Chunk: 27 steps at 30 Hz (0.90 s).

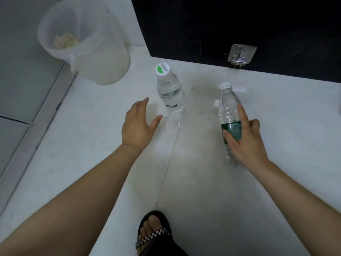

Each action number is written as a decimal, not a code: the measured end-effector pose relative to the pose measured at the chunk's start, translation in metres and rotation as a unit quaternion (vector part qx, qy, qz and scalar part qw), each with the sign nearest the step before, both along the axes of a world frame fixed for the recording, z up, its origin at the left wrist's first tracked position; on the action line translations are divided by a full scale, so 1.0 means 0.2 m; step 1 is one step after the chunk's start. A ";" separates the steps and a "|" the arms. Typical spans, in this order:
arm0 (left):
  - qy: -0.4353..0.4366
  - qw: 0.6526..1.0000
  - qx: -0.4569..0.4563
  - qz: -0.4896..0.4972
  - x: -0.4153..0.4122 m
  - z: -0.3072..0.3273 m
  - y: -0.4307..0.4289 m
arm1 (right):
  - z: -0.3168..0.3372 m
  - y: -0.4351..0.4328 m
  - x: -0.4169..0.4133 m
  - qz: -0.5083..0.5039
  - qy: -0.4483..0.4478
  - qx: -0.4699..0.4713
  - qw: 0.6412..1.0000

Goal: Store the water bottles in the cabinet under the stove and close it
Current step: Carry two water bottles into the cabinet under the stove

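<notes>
- My right hand (243, 143) was wrapped around the green-labelled bottle (229, 115), thumb on one side of the label, index finger stretched up along the clear body, the other fingers curled behind it
- I could not tell whether that bottle's base rested on the floor or was already lifted clear; it leaned away from me, white cap towards the dark panel
- My left hand (137, 124) was spread and grasping nothing, thumb and fingers apart, just beside the second bottle (169, 89) but not touching it
- That second bottle stood upright on the pale floor tiles (92, 145), its white-and-green cap (162, 69) on, water visible inside
- Beyond both bottles was a black surface (239, 24) with a small metal fitting (240, 54) near its lower edge; I judged it to be the cabinet front, apparently shut, though I could not be sure
- To the left stood a translucent plastic bucket (86, 45) with something pale inside, near the first bottle
- My sandalled foot (153, 231) was at the bottom of the view
- As I read it, the job was barely begun: one bottle gripped, the other unclaimed, neither stored, with opening, storing and closing all left
</notes>
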<state>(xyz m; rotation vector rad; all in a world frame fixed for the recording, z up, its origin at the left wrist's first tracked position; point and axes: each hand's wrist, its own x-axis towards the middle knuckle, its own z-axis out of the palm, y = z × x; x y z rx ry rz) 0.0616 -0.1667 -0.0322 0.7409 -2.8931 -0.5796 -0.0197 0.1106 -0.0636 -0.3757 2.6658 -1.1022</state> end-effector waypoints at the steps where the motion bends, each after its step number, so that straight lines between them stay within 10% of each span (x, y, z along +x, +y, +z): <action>1: 0.021 0.999 0.043 -0.014 -0.05 0.01 -0.01 | 0.00 0.01 0.00 0.000 0.005 0.002 1.000; 11: 0.128 0.948 0.287 -0.061 -0.48 0.02 0.19 | 0.03 0.18 -0.02 -0.069 0.006 0.014 0.997; 21: 0.083 0.956 0.276 -0.058 -0.48 -0.11 0.38 | 0.02 0.31 0.00 -0.114 -0.024 0.047 0.992; 27: -0.054 0.993 0.109 0.003 -0.28 -0.14 0.46 | -0.01 0.32 0.00 -0.102 -0.055 0.061 0.991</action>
